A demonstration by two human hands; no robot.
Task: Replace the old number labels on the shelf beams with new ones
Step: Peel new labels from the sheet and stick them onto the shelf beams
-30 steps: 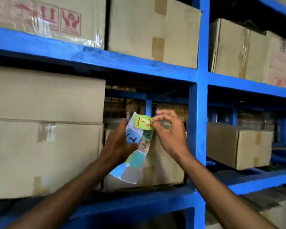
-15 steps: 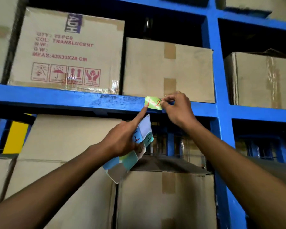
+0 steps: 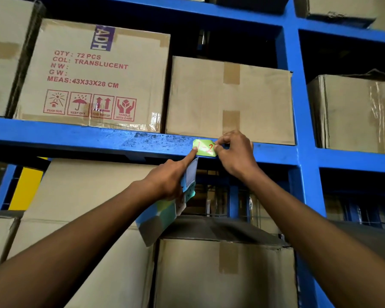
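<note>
Both hands press green label on beam — left; right.

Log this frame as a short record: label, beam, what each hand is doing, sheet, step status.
label: green label, red writing reading 1-2, lying on the beam face
beam: blue shelf beam, paint scuffed left of the label
left hand: left hand presses the label's left edge with its forefinger and holds the sticker sheet
right hand: right hand pinches the label's right edge
step status: label being stuck on, both hands on it
</note>
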